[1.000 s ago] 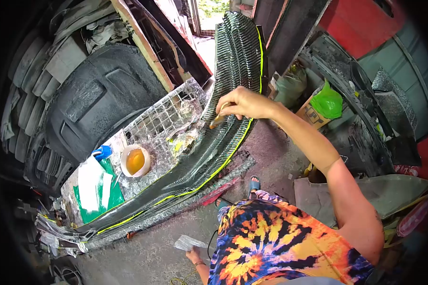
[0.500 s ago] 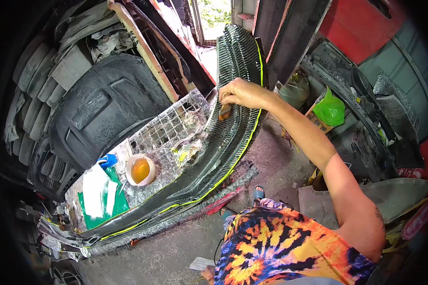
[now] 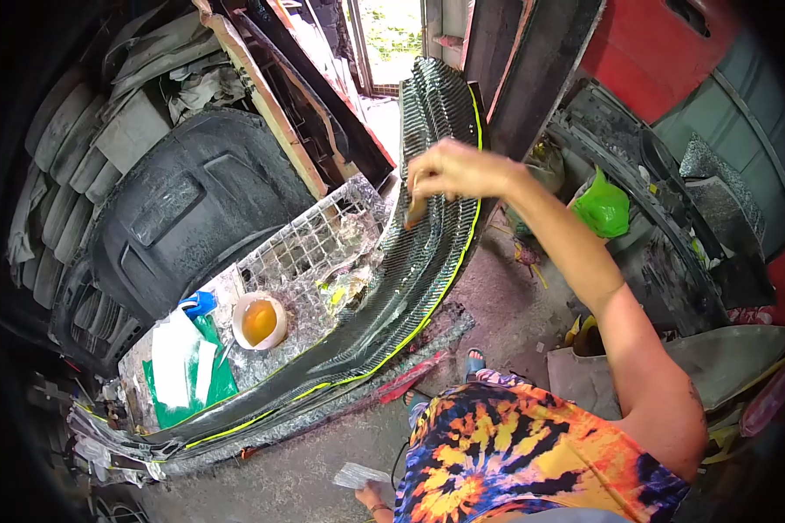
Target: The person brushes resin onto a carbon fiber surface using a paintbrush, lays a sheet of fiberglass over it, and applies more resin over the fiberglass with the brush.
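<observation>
My right hand [image 3: 445, 170] is closed on a brush [image 3: 416, 212], whose bristles point down at the inner side of a long curved mould [image 3: 384, 296]. Dark woven fabric lines the mould, and yellow-green tape runs along its edge. Low in the view, my left hand [image 3: 372, 493] holds a pale, flat piece of material [image 3: 358, 475] beside my shirt. A white tub [image 3: 259, 321] with amber liquid stands on the worktop, left of the mould.
White sheets [image 3: 176, 357] lie over a green sheet [image 3: 221, 381] near a blue object [image 3: 200, 303]. Behind them is a black hood-like panel [image 3: 183, 192]. A metal grid [image 3: 301, 244] adjoins the mould. On the right are a green bag [image 3: 602, 207] and stacked panels.
The view has shifted, so the mould sits lower in it. My right hand has moved a little along the mould with the brush. My left hand, mostly cut off half a second ago, shows again.
</observation>
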A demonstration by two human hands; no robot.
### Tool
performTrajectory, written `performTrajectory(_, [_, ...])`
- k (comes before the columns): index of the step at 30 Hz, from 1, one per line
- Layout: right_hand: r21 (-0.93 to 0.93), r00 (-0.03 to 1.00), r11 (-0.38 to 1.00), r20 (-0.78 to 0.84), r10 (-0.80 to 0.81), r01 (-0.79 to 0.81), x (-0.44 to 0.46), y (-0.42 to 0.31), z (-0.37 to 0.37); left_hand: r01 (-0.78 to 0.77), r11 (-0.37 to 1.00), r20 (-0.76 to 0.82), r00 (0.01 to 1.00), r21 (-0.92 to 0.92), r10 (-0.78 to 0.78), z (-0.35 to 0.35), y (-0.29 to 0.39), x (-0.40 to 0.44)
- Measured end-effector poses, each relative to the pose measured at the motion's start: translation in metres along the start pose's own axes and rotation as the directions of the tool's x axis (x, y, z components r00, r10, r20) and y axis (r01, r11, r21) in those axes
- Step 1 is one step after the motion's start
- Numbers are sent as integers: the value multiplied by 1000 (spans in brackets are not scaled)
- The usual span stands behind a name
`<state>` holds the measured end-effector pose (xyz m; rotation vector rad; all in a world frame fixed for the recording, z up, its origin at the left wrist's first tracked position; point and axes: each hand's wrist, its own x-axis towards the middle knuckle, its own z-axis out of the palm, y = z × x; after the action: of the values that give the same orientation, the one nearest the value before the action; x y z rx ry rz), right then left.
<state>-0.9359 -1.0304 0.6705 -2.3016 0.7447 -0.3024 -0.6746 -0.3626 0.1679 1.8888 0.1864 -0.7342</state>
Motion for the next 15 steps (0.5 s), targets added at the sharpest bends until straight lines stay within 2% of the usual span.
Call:
performTrajectory(2, [-9, 988, 998, 142, 60, -60, 7, 11, 17, 118, 992, -14, 993, -38, -119, 7, 2, -8])
performTrajectory(4, [-191, 989, 971, 1, -149, 147, 21, 40, 26, 91, 995, -6, 996, -34, -91, 7, -17, -2])
performTrajectory(11, [-327, 988, 943, -108, -108, 67, 45, 22, -21, 153, 988, 12, 988, 7, -153, 13, -29, 8])
performTrajectory(15, [-326, 962, 935, -180, -205, 138, 37, 1, -44, 165, 986, 24, 986, 5, -165, 11, -29, 3])
